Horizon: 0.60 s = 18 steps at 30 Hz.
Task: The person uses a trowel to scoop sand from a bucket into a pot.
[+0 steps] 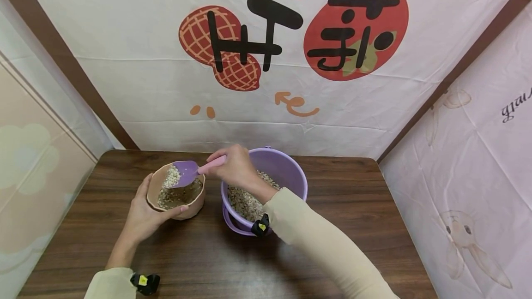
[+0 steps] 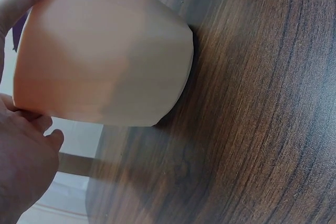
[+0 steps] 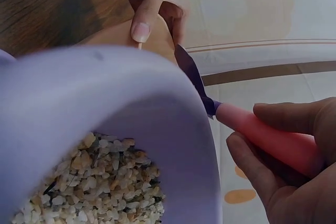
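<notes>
- Purple hand shovel: positioned over the mouth of the peach faceted pot, at the left of the desk.
- Long axis: runs mainly left to right. The pink handle lies to the right and slightly far; the blade points left and slightly near.
- Load: pale gravel sits at the left end of the blade, inside the outline of the pot rim.
- Governing relation: blade and load lie left of the right hand, above the pot opening. Contact between blade and rim cannot be confirmed.
- Right hand: fingers and thumb closed around the handle; located right of the pot, by the far-left rim of the purple bucket.
- Left hand: curled about the pot, fingers at the left wall, thumb along the near rim. It is the hand nearer the pot.
- Bucket: stands right of the pot, with bare desk between; holds a bed of gravel. The right forearm crosses above it.
- Pot interior: gravel present; its depth cannot be determined.
</notes>
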Each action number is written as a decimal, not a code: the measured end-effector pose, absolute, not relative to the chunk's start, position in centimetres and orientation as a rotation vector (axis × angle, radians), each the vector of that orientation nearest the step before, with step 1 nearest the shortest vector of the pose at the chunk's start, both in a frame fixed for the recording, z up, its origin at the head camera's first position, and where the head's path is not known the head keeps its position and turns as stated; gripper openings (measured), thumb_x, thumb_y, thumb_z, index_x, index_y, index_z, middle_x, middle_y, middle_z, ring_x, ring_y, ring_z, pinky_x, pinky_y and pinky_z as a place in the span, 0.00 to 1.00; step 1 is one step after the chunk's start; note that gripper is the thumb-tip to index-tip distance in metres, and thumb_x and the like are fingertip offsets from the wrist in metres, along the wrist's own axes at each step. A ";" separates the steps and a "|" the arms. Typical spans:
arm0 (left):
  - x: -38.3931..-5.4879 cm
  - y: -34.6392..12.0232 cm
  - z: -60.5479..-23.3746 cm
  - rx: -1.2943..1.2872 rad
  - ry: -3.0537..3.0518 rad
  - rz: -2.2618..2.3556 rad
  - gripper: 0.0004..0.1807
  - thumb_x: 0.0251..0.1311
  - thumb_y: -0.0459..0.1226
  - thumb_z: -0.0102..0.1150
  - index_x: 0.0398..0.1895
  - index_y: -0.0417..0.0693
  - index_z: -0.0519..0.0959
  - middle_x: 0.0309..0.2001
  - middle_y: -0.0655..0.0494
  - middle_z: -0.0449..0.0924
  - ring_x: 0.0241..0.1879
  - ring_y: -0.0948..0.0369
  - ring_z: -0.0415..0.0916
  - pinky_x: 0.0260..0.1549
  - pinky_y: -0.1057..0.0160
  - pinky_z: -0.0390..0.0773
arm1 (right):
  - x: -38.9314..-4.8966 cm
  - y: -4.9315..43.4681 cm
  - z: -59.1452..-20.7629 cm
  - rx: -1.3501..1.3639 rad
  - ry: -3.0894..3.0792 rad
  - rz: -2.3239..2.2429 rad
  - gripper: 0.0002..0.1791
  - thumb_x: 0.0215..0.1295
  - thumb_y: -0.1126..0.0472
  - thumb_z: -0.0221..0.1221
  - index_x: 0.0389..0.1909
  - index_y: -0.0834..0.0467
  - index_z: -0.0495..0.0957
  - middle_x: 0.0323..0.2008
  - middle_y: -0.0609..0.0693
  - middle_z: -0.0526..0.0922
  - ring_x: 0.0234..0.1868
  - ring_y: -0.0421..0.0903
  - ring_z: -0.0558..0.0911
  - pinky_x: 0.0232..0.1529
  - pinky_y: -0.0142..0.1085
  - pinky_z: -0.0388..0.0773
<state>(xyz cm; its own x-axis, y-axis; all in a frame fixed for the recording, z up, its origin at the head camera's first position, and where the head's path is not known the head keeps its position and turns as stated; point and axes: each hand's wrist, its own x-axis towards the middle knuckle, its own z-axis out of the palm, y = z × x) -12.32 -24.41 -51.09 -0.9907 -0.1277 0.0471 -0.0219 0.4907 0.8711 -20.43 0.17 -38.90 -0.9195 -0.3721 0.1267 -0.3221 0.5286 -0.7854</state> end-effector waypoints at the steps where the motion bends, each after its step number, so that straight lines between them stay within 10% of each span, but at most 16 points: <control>1: -12.3 -24.4 -51.1 0.130 -2.617 -1.532 0.75 0.41 0.43 0.85 0.83 0.43 0.37 0.77 0.30 0.46 0.72 0.32 0.52 0.64 0.28 0.57 | -20.5 0.1 -38.9 -0.626 2.706 -1.356 0.10 0.50 0.63 0.76 0.35 0.56 0.91 0.29 0.44 0.89 0.29 0.33 0.81 0.29 0.25 0.78; 18: -12.3 -24.5 -51.1 0.132 -2.622 -1.545 0.75 0.42 0.44 0.85 0.83 0.45 0.36 0.77 0.29 0.46 0.71 0.32 0.52 0.63 0.28 0.58 | -20.6 -1.4 -38.8 -0.654 2.775 -1.214 0.07 0.55 0.65 0.71 0.36 0.55 0.91 0.31 0.45 0.90 0.27 0.33 0.79 0.24 0.23 0.75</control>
